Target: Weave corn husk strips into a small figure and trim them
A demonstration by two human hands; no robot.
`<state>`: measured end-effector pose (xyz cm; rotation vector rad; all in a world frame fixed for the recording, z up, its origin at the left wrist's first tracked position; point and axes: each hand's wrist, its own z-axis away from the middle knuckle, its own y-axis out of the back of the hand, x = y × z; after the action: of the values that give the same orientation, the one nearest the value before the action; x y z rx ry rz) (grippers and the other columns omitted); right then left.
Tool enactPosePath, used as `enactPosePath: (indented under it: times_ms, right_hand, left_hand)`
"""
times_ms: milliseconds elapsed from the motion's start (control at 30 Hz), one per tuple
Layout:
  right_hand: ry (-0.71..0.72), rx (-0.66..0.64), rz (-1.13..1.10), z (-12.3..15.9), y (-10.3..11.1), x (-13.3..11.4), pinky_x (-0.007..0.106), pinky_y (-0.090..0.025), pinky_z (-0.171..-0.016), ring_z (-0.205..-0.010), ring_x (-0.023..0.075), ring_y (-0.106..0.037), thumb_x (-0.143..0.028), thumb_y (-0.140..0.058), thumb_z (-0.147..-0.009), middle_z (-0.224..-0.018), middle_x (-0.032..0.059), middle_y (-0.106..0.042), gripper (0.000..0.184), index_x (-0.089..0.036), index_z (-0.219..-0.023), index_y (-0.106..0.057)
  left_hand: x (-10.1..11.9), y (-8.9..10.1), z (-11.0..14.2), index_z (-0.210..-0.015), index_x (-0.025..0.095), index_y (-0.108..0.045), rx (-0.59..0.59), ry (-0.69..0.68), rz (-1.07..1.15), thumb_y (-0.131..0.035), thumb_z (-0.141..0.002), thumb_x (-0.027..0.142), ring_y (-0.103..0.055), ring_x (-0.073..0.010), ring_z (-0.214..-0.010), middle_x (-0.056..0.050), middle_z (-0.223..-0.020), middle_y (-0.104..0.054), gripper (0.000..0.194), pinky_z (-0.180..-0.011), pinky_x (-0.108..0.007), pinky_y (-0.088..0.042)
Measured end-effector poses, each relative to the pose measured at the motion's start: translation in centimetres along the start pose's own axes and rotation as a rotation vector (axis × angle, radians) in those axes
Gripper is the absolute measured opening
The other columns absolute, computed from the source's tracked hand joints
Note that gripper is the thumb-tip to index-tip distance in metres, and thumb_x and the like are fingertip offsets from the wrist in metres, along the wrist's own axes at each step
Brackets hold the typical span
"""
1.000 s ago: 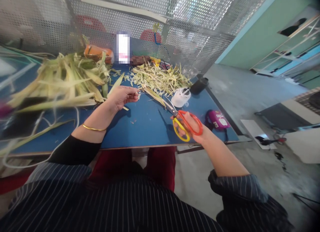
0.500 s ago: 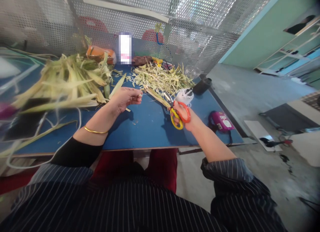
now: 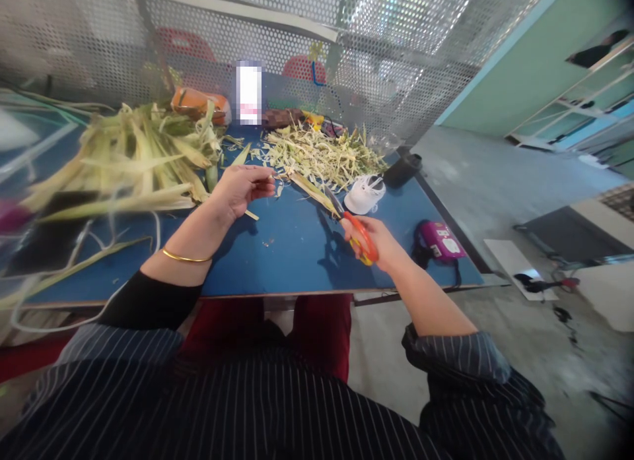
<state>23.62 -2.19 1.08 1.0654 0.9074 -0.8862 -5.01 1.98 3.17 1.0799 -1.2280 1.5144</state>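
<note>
Head view: one pair of scissors (image 3: 364,241), right hand (image 3: 376,243) gripping handles, blades up-left over one husk strip (image 3: 314,191). One white bundle (image 3: 365,195) beyond. Left hand (image 3: 245,188) palm inward, fingertips pinched; content unclear. Bare blue tabletop (image 3: 282,255) between wrists and near edge.

Nearer than the blue table (image 3: 282,268) is a black shirt (image 3: 257,407) with thin pale vertical stripes. Its 2 sleeves end in greyer striped cuffs, left (image 3: 133,344) and right (image 3: 465,354). The left also shows a plain black undersleeve (image 3: 158,298) and 1 thin gold bangle (image 3: 187,257) over the table. Below the table's edge are trousers (image 3: 321,328), probably dark red, in shadow.
</note>
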Motion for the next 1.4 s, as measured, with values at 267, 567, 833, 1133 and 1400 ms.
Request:
enactPosePath:
  times_ms: [267,567,833,1133,1400]
  right_hand:
    - [0.170,0.171,1.072,0.8,-2.7,-0.5,0.036,-0.047,-0.069,-0.084,0.0293,-0.066,-0.038,-0.059,-0.082,-0.099,0.0145,-0.069,0.048,-0.015,-0.123,-0.050]
    - [0.319,0.028,1.336,-1.6,-4.6,-4.9,0.040,-0.047,-0.067,-0.081,0.0329,-0.067,-0.028,-0.050,-0.088,-0.084,0.0198,-0.069,0.024,-0.012,-0.084,-0.067]
    - [0.619,-0.200,0.156,-8.1,-7.7,-6.2,0.030,-0.046,-0.088,-0.096,0.0164,-0.063,-0.025,-0.058,-0.082,-0.105,0.0042,-0.070,0.026,-0.019,-0.106,-0.066]
    - [0.433,-0.172,-0.214,-8.4,-8.8,-4.1,0.027,-0.046,-0.079,-0.071,0.0103,-0.058,-0.033,-0.065,-0.075,-0.075,-0.0012,-0.065,0.016,-0.017,-0.076,-0.063]
    - [0.103,-0.399,-0.571,-8.0,-8.2,-4.7,0.022,-0.041,-0.048,-0.043,0.0047,-0.043,-0.036,-0.064,-0.076,-0.071,-0.0023,-0.063,0.022,-0.018,-0.084,-0.056]
  left_hand:
    - [0.8,0.5,0.1,-0.073,0.013,-0.065,0.011,-0.012,0.060,-0.069,-0.069,0.015,-0.060,-0.0105,-0.057,-0.004,-0.063,-0.063,0.006,-0.062,-0.023,-0.056]
    - [1.8,-0.6,2.0,-0.074,0.009,-0.067,-0.163,0.101,-0.007,-0.068,-0.073,0.015,-0.060,-0.0087,-0.052,-0.003,-0.065,-0.063,0.007,-0.055,-0.020,-0.052]
    - [1.2,-0.4,1.7,-0.071,0.010,-0.067,-0.245,0.160,0.013,-0.070,-0.074,0.016,-0.059,-0.0072,-0.051,-0.003,-0.064,-0.064,0.007,-0.055,-0.018,-0.051]
    - [0.5,-0.7,1.7,-0.074,0.009,-0.068,-0.279,0.231,0.007,-0.068,-0.075,0.015,-0.061,-0.0079,-0.052,-0.003,-0.064,-0.064,0.006,-0.053,-0.018,-0.050]
    - [0.9,-0.8,2.0,-0.074,0.009,-0.068,-0.227,0.162,-0.029,-0.070,-0.072,0.017,-0.059,-0.0079,-0.052,-0.004,-0.062,-0.065,0.008,-0.055,-0.019,-0.049]
